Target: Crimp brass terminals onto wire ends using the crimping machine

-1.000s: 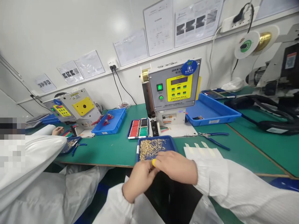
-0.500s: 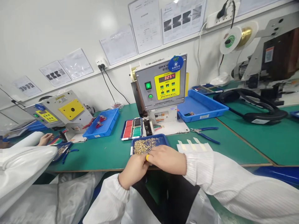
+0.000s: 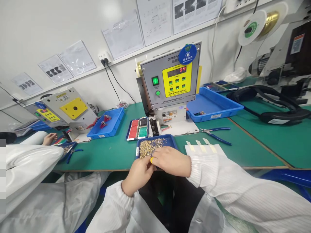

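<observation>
Left hand (image 3: 138,174) and right hand (image 3: 171,160) meet at the near edge of the tray (image 3: 170,141).
Fingers of both hands are curled inward, nearly closed; whether they grip a part cannot be told. A yellow piece (image 3: 152,160) shows at the right hand's fingertips. Gold pins (image 3: 147,148) lie in the tray, mainly on its left side. The machine (image 3: 155,66) stands beyond the tray; pliers (image 3: 220,139) lie to the right.
</observation>
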### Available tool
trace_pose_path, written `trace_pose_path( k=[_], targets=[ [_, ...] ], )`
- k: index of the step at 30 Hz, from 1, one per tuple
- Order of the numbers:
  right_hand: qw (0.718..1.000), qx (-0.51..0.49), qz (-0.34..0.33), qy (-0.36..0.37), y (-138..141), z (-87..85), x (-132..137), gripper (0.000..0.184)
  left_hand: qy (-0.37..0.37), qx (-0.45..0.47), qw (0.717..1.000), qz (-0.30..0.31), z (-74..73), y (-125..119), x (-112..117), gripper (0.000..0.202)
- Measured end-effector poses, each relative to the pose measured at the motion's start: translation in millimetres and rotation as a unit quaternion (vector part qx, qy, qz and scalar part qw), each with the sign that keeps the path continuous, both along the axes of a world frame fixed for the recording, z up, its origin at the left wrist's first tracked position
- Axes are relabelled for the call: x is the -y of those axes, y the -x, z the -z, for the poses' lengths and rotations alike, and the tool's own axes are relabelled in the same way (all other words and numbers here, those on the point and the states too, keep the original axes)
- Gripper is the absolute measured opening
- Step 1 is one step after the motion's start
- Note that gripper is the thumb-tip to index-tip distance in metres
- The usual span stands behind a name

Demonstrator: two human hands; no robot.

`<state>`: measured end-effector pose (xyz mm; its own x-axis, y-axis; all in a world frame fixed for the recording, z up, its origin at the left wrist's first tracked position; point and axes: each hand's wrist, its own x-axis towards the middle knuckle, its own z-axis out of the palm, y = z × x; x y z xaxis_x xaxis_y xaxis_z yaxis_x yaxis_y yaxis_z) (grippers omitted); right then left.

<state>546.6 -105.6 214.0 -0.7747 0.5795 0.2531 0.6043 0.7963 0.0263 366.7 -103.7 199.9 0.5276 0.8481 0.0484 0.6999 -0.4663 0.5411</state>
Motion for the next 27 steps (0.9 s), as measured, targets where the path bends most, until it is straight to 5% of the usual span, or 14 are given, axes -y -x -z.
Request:
trace_pose_path(
  k=[16,27],
  targets=[
    [1.0,-0.027,-0.002,0.017,-11,10.9,7,0.012,0.01,0.006,1.0,0.013,12.1,-6,7,0.012],
    [0.999,-0.044,-0.015,0.015,-16,7.8,21,0.011,-0.008,-0.024,1.0,0.011,1.4,-10,24,0.014]
  ],
)
